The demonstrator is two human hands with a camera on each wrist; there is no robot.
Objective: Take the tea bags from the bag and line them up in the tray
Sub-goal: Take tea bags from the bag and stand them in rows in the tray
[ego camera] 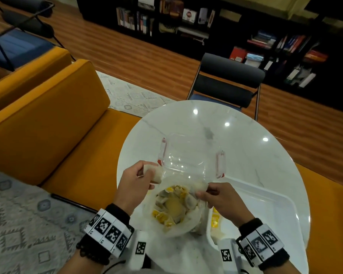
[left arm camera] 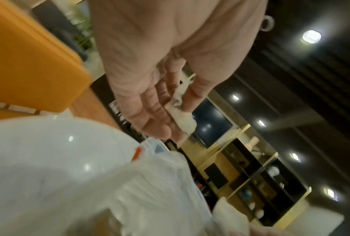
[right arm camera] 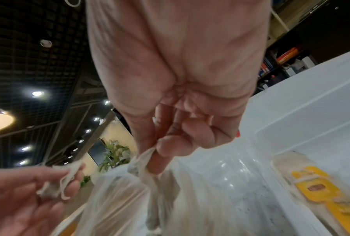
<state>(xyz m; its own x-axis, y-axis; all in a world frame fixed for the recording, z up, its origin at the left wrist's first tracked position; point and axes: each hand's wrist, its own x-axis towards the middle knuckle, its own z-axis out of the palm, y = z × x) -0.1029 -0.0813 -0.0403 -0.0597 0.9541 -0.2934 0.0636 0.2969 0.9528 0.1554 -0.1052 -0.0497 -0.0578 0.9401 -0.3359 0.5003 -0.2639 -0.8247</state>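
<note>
left hand (ego camera: 136, 178) and right hand (ego camera: 218, 196) each pinch a handle of the plastic bag (ego camera: 178, 228), pulling it wide; the tea bags (ego camera: 174, 204) sit between them, the white tray (ego camera: 269, 210) just right.

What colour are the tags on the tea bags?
Yellow; the tea bags show it best in the right wrist view.

bag (ego camera: 172, 212) mouth wide, unobstructed
</note>
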